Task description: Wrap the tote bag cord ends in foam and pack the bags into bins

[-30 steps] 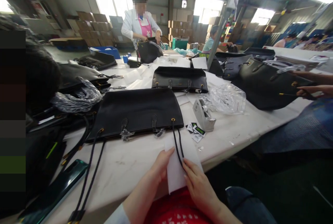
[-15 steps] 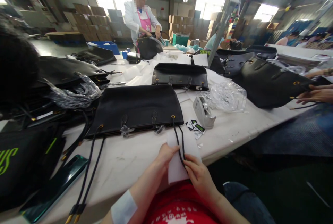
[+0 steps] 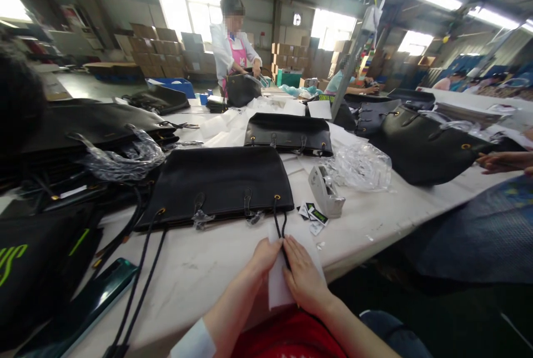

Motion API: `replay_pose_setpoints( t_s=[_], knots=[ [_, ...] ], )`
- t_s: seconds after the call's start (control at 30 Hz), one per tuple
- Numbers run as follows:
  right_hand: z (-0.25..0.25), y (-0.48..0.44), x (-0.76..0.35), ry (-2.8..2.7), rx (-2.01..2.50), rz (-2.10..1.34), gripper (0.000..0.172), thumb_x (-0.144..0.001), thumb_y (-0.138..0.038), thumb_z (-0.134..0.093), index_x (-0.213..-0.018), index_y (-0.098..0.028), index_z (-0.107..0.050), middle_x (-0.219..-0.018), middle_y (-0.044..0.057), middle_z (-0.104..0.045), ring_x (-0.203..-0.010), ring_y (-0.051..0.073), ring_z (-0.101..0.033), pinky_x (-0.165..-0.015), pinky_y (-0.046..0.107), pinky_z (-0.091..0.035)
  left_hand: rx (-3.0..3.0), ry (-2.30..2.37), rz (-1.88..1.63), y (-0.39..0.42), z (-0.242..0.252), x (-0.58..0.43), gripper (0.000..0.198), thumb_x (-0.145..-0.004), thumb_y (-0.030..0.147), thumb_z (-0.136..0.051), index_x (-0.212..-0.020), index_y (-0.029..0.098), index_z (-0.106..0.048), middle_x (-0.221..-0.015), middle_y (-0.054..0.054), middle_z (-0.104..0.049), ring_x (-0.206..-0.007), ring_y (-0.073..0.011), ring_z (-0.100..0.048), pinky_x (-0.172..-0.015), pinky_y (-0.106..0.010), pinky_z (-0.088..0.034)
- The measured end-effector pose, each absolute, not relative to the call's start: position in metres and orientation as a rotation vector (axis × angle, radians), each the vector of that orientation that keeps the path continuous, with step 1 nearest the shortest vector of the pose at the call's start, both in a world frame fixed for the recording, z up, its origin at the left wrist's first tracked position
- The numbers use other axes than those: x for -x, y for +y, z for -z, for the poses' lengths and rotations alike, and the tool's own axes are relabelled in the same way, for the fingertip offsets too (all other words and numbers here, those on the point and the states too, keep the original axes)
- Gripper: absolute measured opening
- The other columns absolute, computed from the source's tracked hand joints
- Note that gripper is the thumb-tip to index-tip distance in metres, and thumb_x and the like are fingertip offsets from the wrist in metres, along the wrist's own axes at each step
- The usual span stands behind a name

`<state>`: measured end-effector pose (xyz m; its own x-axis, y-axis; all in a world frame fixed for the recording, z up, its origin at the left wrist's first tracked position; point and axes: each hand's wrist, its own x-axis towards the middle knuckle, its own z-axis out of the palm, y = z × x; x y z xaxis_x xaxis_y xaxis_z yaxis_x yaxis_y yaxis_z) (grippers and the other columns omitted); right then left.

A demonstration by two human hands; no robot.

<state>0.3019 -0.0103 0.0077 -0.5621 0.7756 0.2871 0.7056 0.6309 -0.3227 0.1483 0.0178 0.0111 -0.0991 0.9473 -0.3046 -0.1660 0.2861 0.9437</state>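
Left hand [image 3: 263, 258] closed on a white sheet [image 3: 277, 291] and right hand [image 3: 307, 276] laid over it, grip unclear, are held at the cords [image 3: 275, 220] of a black handbag [image 3: 225, 180] on the bench [image 3: 200, 263], the cords apparently being aligned, with both next needing to be kept together.

On a black pouch [image 3: 45, 286] at the far left, large lime-green letters [image 3: 12, 262], cut off by the picture's edge, appear to read "US". Green lettering on a black item [image 3: 327, 98] farther back and print on small tags [image 3: 319, 215] are too small to read reliably.
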Motion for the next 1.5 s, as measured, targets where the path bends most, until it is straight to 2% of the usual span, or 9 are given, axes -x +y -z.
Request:
replay_pose_setpoints(
  t_s=[0.3,0.47,0.57,0.63,0.7,0.8,1.03,1.27,1.5],
  knots=[
    [-0.006,-0.032,-0.292,-2.177,1.217,-0.14,0.067,-0.091,-0.026,-0.05,-0.151,-0.011,-0.025,-0.146,0.016,-0.043,-0.134,0.028,-0.042,-0.11,0.049,-0.042,-0.74,1.252,-1.152,0.017,-0.023,-0.158,0.027,-0.067,0.027,-0.079,-0.087,0.01,-0.072,-0.088,-0.012,-0.074,-0.08,-0.0249,-0.068,-0.067,-0.028,-0.056],
    [-0.038,-0.012,-0.318,-2.174,1.116,-0.186,0.041,-0.094,-0.031,-0.045,-0.13,-0.014,-0.054,-0.129,0.015,-0.059,-0.123,0.026,-0.053,-0.106,0.046,-0.045,-0.697,1.261,-1.111,0.013,-0.031,-0.151,0.022,-0.069,0.019,-0.073,-0.089,0.009,-0.072,-0.086,-0.011,-0.074,-0.073,-0.0227,-0.068,-0.065,-0.029,-0.056],
    [-0.05,0.011,-0.35,-1.883,1.381,-0.233,0.035,-0.093,-0.039,-0.045,-0.112,-0.015,-0.062,-0.106,0.013,-0.068,-0.099,0.024,-0.065,-0.09,0.042,-0.053,-0.683,1.257,-1.064,0.011,-0.037,-0.142,0.027,-0.069,0.019,-0.072,-0.093,0.008,-0.071,-0.083,-0.013,-0.074,-0.071,-0.0247,-0.069,-0.064,-0.033,-0.057],
    [-0.05,0.023,-0.363,-1.817,1.516,-0.512,0.036,-0.09,-0.046,-0.047,-0.1,-0.016,-0.063,-0.085,0.009,-0.069,-0.076,0.021,-0.066,-0.07,0.035,-0.055,-0.7,1.263,-1.047,0.011,-0.041,-0.136,0.028,-0.069,0.019,-0.072,-0.095,0.008,-0.071,-0.084,-0.013,-0.074,-0.072,-0.0253,-0.07,-0.066,-0.034,-0.058],
    [-0.043,0.03,-0.366,-1.798,1.525,-0.929,0.036,-0.087,-0.051,-0.048,-0.087,-0.017,-0.06,-0.064,0.002,-0.062,-0.055,0.017,-0.06,-0.052,0.028,-0.049,-0.731,1.283,-1.035,0.011,-0.043,-0.132,0.027,-0.07,0.02,-0.072,-0.095,0.009,-0.072,-0.086,-0.012,-0.074,-0.075,-0.0254,-0.07,-0.068,-0.034,-0.058],
    [-0.033,0.035,-0.353,-1.609,1.438,-1.298,0.036,-0.08,-0.055,-0.055,-0.078,-0.02,-0.052,-0.05,-0.006,-0.049,-0.041,0.012,-0.048,-0.04,0.022,-0.037,-0.806,1.353,-1.015,0.012,-0.043,-0.126,0.026,-0.071,0.02,-0.072,-0.096,0.011,-0.072,-0.09,-0.011,-0.075,-0.08,-0.0249,-0.07,-0.071,-0.032,-0.057],
    [-0.037,0.046,-0.293,-1.506,1.19,-1.383,0.039,-0.073,-0.055,-0.063,-0.072,-0.021,-0.044,-0.048,-0.01,-0.04,-0.04,0.007,-0.035,-0.039,0.019,-0.025,-1.149,1.68,-0.947,0.016,-0.036,-0.121,0.025,-0.068,0.02,-0.076,-0.092,0.013,-0.074,-0.099,-0.012,-0.073,-0.098,-0.0284,-0.066,-0.083,-0.029,-0.05],
    [-0.03,0.054,-0.249,-1.704,1.224,-1.117,0.034,-0.071,-0.048,-0.064,-0.065,-0.019,-0.048,-0.05,-0.006,-0.045,-0.047,0.009,-0.038,-0.047,0.021,-0.028,-1.305,1.768,-0.934,0.011,-0.027,-0.125,0.029,-0.077,0.042,-0.067,-0.086,0.015,-0.074,-0.087,-0.011,-0.074,-0.088,-0.0273,-0.068,-0.07,-0.027,-0.047],
    [-0.024,0.075,-0.274,-1.692,1.257,-1.024,0.037,-0.074,-0.055,-0.05,-0.063,-0.021,-0.041,-0.054,-0.006,-0.04,-0.053,0.01,-0.039,-0.052,0.023,-0.032,-1.209,1.74,-0.951,0.018,-0.017,-0.118,0.029,-0.069,0.026,-0.076,-0.094,0.013,-0.073,-0.098,-0.012,-0.074,-0.093,-0.0272,-0.068,-0.074,-0.027,-0.05]
  ],
)
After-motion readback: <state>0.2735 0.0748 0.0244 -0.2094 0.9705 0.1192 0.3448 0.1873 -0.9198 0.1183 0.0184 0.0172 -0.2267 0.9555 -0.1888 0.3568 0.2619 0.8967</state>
